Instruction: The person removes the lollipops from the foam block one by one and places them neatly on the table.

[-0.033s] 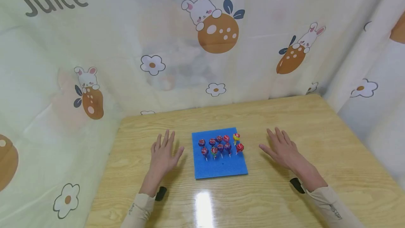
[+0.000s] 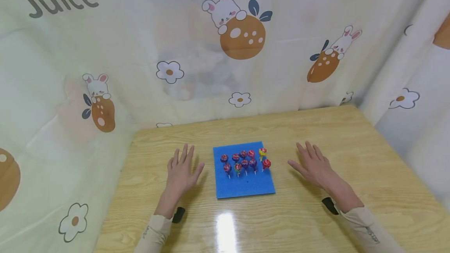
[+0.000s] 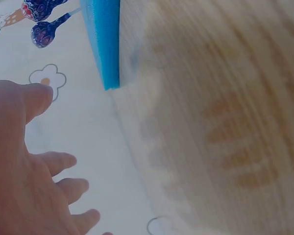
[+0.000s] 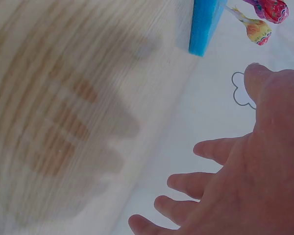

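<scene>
Your cream sleeves nearest, dark wrist pieces at cuffs. Glare on wood-grain table between forearms. Your left hand and right hand flank blue foam board, apart from it, fingers extended and spread, holding nothing. Ten wrapped lollipops stand on board between your hands. Beyond table, pale curtain printed with rabbits, flowers.

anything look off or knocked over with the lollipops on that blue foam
Nothing looks toppled; the lollipops all stand in the foam. One small oddity: a dark spot in front of them, without a stick, perhaps an empty hole.
</scene>
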The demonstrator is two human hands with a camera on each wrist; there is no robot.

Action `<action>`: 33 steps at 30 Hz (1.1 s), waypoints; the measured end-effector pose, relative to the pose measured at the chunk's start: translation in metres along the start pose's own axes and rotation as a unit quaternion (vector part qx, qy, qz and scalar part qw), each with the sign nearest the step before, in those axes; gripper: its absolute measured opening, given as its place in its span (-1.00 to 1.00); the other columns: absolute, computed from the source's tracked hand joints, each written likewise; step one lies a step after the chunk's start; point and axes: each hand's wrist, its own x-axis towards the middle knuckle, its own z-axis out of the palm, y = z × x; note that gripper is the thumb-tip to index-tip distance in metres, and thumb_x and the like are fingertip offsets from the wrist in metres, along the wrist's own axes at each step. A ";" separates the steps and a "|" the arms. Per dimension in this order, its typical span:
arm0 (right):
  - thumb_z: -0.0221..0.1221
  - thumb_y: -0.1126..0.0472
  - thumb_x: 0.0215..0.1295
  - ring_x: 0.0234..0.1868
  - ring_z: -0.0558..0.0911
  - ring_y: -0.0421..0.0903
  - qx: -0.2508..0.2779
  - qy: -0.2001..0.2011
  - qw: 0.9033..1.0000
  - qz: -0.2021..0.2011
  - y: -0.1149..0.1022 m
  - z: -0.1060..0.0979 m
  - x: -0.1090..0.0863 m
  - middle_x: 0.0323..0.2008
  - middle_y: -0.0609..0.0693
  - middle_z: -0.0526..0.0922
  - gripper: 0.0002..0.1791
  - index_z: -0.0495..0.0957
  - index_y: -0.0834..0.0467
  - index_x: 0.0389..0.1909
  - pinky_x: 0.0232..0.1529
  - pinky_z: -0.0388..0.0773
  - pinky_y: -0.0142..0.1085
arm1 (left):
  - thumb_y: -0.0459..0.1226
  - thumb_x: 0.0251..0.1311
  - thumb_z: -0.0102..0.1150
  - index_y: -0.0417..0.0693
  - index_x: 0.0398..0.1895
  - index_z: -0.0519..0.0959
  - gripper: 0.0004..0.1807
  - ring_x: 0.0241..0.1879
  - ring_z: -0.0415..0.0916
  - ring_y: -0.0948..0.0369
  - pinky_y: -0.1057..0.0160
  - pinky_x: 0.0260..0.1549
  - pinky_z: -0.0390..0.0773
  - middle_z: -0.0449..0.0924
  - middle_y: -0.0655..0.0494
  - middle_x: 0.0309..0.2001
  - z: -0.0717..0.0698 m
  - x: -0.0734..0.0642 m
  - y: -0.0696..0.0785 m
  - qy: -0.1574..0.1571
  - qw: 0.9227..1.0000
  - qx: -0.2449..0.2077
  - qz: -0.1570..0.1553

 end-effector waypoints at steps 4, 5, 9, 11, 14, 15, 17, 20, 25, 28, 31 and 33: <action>-0.10 -0.36 0.48 0.51 -0.15 0.53 -0.003 0.002 1.000 -0.006 -0.001 0.001 0.001 0.55 0.46 -0.17 -0.03 -0.10 0.24 0.60 0.31 -0.07 0.53 | 0.20 0.43 -0.06 0.04 0.62 0.03 -0.16 0.61 -0.27 -0.19 -0.33 0.47 -0.07 -0.11 -0.06 0.63 0.003 -0.001 -0.001 -0.007 1.000 -0.003 -0.005; -0.10 -0.36 0.48 0.52 -0.15 0.53 -0.005 0.003 1.000 -0.008 -0.002 0.001 0.002 0.55 0.46 -0.16 -0.03 -0.10 0.24 0.59 0.31 -0.07 0.53 | 0.20 0.43 -0.06 0.04 0.62 0.03 -0.16 0.61 -0.27 -0.18 -0.33 0.47 -0.07 -0.11 -0.05 0.63 0.003 -0.002 -0.002 -0.008 1.000 -0.004 -0.007; -0.09 -0.35 0.48 0.52 -0.14 0.52 -0.007 0.008 1.000 -0.015 -0.007 0.000 0.005 0.55 0.45 -0.16 -0.02 -0.11 0.24 0.60 0.32 -0.06 0.52 | 0.22 0.43 -0.09 0.07 0.63 0.00 -0.15 0.61 -0.27 -0.19 -0.33 0.46 -0.07 -0.12 -0.05 0.64 0.004 -0.002 -0.002 -0.004 1.000 -0.001 -0.004; -0.11 -0.36 0.48 0.52 -0.14 0.52 -0.011 0.007 1.000 -0.016 -0.009 -0.001 0.007 0.56 0.45 -0.16 -0.02 -0.12 0.24 0.60 0.33 -0.06 0.51 | 0.22 0.43 -0.09 0.07 0.63 0.00 -0.15 0.61 -0.26 -0.19 -0.34 0.46 -0.06 -0.11 -0.05 0.63 0.004 -0.002 -0.003 0.001 1.000 -0.001 -0.002; -0.11 -0.35 0.48 0.52 -0.13 0.52 -0.017 0.006 1.000 -0.020 -0.012 -0.002 0.009 0.55 0.45 -0.15 -0.03 -0.11 0.24 0.60 0.33 -0.04 0.51 | 0.22 0.43 -0.09 0.07 0.63 -0.01 -0.15 0.60 -0.26 -0.20 -0.34 0.46 -0.06 -0.11 -0.06 0.63 0.003 -0.003 -0.005 0.003 1.000 0.000 -0.002; -0.10 -0.35 0.48 0.52 -0.12 0.52 -0.019 0.006 1.000 -0.022 -0.012 -0.002 0.010 0.55 0.45 -0.14 -0.03 -0.11 0.25 0.60 0.33 -0.03 0.51 | 0.22 0.43 -0.09 0.08 0.63 -0.02 -0.15 0.61 -0.27 -0.20 -0.33 0.46 -0.07 -0.11 -0.05 0.64 0.003 -0.003 -0.005 0.002 1.000 0.000 -0.003; -0.09 -0.33 0.49 0.52 -0.11 0.52 -0.020 0.007 0.999 -0.025 -0.013 -0.002 0.011 0.55 0.45 -0.14 -0.04 -0.10 0.25 0.59 0.33 -0.02 0.51 | 0.22 0.43 -0.09 0.08 0.64 -0.03 -0.15 0.61 -0.27 -0.19 -0.34 0.46 -0.06 -0.11 -0.05 0.64 0.003 -0.003 -0.006 -0.001 1.000 0.002 -0.004; -0.08 -0.33 0.49 0.52 -0.10 0.52 -0.022 0.009 0.999 -0.029 -0.015 -0.003 0.013 0.55 0.44 -0.13 -0.04 -0.10 0.24 0.60 0.32 -0.01 0.52 | 0.23 0.43 -0.10 0.10 0.64 -0.04 -0.14 0.61 -0.27 -0.18 -0.33 0.47 -0.05 -0.10 -0.05 0.63 0.004 -0.003 -0.005 -0.011 1.000 0.004 -0.005; -0.06 -0.31 0.49 0.53 -0.08 0.49 -0.017 0.016 0.998 -0.052 -0.023 -0.004 0.019 0.55 0.44 -0.10 -0.06 -0.10 0.22 0.60 0.31 0.01 0.53 | 0.26 0.40 -0.08 0.09 0.64 -0.03 -0.12 0.60 -0.19 -0.19 -0.34 0.45 0.01 -0.06 -0.06 0.62 0.009 0.000 0.002 -0.024 1.000 -0.001 0.007; 0.00 -0.25 0.49 0.52 -0.04 0.46 -0.008 0.025 0.997 -0.076 -0.030 -0.005 0.024 0.55 0.42 -0.06 -0.08 -0.07 0.21 0.60 0.33 0.04 0.49 | 0.26 0.39 -0.06 0.10 0.64 -0.02 -0.11 0.59 -0.12 -0.20 -0.32 0.46 0.02 0.00 -0.07 0.61 0.012 0.002 0.009 -0.033 0.999 -0.006 0.018; 0.09 -0.12 0.49 0.50 0.10 0.41 -0.007 0.042 0.993 -0.113 -0.037 -0.004 0.030 0.52 0.40 0.07 -0.16 0.02 0.22 0.58 0.38 0.14 0.38 | 0.24 0.39 -0.02 0.09 0.63 0.02 -0.13 0.56 -0.04 -0.22 -0.31 0.46 0.03 0.11 -0.10 0.57 0.017 0.004 0.016 -0.039 0.999 -0.012 0.034; 0.16 -0.01 0.47 0.45 0.25 0.37 -0.012 0.061 0.987 -0.147 -0.041 -0.002 0.035 0.46 0.37 0.21 -0.22 0.12 0.23 0.54 0.37 0.27 0.29 | 0.23 0.39 -0.01 0.10 0.62 0.05 -0.15 0.55 0.01 -0.22 -0.30 0.46 0.05 0.16 -0.11 0.55 0.019 0.004 0.020 -0.044 0.998 -0.006 0.045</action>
